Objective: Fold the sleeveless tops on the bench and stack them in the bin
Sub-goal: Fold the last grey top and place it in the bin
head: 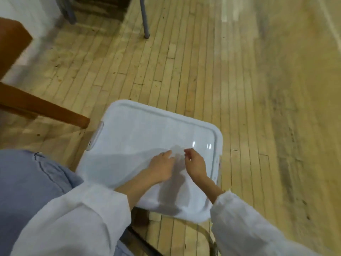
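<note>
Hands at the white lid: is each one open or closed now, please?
Left hand: open, fingers fairly straight over the lid.
Right hand: fingers curled; whether it pinches something cannot be told.

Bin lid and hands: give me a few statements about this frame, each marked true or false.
1. The lid is white. True.
2. The left hand holds the latch. False: it is over the middle of the lid, well apart from the latch at the lid's edge.
3. The right hand is over the lid too, close beside the left hand. True.
4. The floor is carpeted. False: it is narrow wooden strips.
</note>
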`<control>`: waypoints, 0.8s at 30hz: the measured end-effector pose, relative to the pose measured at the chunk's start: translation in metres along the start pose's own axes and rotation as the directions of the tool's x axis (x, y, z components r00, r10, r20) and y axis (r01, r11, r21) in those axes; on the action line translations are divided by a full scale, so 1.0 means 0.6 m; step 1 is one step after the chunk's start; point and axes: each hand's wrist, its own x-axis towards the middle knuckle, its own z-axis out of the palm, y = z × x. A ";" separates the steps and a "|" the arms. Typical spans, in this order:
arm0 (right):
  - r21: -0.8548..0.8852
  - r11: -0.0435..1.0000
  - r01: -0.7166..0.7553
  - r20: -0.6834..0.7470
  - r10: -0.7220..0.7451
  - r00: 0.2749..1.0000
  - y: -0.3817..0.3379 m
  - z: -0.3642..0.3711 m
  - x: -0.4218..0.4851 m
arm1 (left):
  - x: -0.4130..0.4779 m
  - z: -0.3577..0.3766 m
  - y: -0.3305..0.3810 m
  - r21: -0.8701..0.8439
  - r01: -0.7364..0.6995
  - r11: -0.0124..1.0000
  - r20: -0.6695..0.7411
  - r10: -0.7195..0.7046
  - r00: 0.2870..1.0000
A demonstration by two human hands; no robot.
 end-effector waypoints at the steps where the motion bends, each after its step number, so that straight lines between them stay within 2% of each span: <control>1: 0.011 0.999 -0.030 -0.015 0.030 0.999 0.019 -0.011 0.002 | 0.003 0.010 0.014 0.018 -0.043 0.999 0.033 0.043 0.999; 5: 0.099 0.988 -0.123 -0.177 0.139 0.974 0.110 -0.056 0.000 | 0.026 0.024 0.100 0.125 -0.179 0.976 0.180 0.155 0.971; 8: -0.003 0.989 -0.147 -0.310 0.139 0.941 0.154 -0.067 0.003 | 0.038 0.018 0.140 0.218 -0.215 0.952 0.276 0.151 0.949; 9: 0.001 0.987 -0.164 -0.289 0.157 0.944 0.166 -0.069 0.007 | 0.041 0.015 0.145 0.244 -0.217 0.945 0.292 0.141 0.946; 11: 0.126 0.962 -0.241 -0.153 0.259 0.954 0.182 -0.068 0.016 | 0.048 0.012 0.144 0.281 -0.216 0.935 0.326 0.119 0.938; 14: 0.409 0.846 -0.341 0.007 0.371 0.929 0.207 -0.058 0.032 | 0.055 0.004 0.148 0.309 -0.204 0.929 0.363 0.083 0.928; 16: 0.481 0.798 -0.362 0.041 0.392 0.919 0.210 -0.054 0.033 | 0.059 -0.002 0.158 0.306 -0.190 0.933 0.381 0.062 0.923; 20: 0.381 0.886 -0.265 -0.145 0.341 0.929 0.210 -0.051 0.018 | 0.064 -0.022 0.186 0.333 -0.146 0.932 0.355 0.020 0.935; 22: 0.267 0.918 -0.292 -0.155 0.340 0.928 0.201 -0.046 0.012 | 0.069 -0.027 0.190 0.335 -0.128 0.933 0.322 0.014 0.947; 24: 0.270 0.913 -0.306 -0.140 0.352 0.925 0.195 -0.036 0.010 | 0.067 -0.031 0.193 0.353 -0.118 0.928 0.298 0.008 0.954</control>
